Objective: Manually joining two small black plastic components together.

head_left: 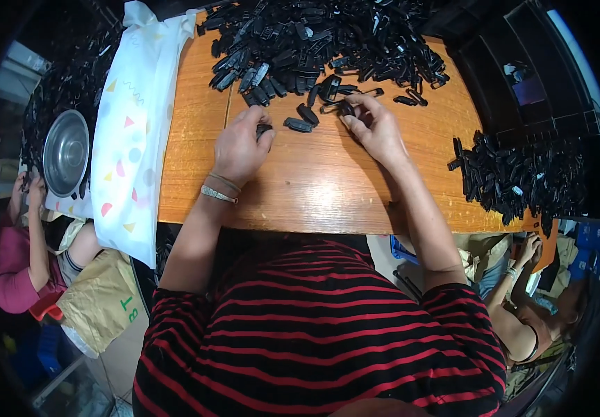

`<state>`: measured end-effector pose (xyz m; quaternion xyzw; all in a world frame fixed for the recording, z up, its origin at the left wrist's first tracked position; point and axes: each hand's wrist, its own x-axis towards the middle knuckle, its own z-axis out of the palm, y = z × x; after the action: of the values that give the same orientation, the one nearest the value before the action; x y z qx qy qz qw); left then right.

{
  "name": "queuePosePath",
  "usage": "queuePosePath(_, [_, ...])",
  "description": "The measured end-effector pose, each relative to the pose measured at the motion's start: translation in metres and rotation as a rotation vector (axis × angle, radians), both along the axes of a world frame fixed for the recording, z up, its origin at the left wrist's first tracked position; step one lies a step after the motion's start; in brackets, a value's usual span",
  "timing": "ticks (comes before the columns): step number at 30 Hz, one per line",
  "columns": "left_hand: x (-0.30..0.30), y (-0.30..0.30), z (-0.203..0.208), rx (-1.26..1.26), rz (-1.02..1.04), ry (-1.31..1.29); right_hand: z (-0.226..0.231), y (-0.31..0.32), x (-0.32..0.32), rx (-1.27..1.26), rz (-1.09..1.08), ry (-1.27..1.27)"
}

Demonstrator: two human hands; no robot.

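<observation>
My left hand (237, 147), with a bracelet on its wrist, is curled over the wooden table (300, 184). Its fingers are closed on a small black plastic piece (264, 130), mostly covered by the thumb and fingers. To the right, my right hand (378, 129) pinches another small dark piece (346, 109) between thumb and fingertips; its exact kind is too small to make out. Between the hands lie a few loose black oblong pieces (298, 125). Just beyond them spreads a large heap of similar black pieces (293, 48).
A second black heap (515, 177) lies on the right. Along the table's left side hangs a white patterned plastic cover (130, 132), with a metal bowl (66, 153) past it. One person (26, 257) works at the left, another (522, 316) at the right. A paper sack (98, 302) stands lower left.
</observation>
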<state>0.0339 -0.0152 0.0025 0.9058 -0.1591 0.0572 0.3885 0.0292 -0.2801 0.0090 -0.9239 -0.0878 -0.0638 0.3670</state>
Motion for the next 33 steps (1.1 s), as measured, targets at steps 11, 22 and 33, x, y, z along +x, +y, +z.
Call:
queuePosePath(11, [-0.014, 0.011, -0.002, 0.028, -0.007, -0.059, 0.003, 0.038, -0.038, 0.238, -0.029, 0.298])
queuePosePath(22, [-0.023, 0.018, 0.006, 0.164, 0.005, -0.1, 0.027, 0.033, -0.046, -0.367, 0.22, -0.032])
queuePosePath(33, [-0.034, 0.0, 0.002, -0.84, -0.081, 0.47, 0.02, 0.068, -0.051, 0.164, 0.074, -0.067])
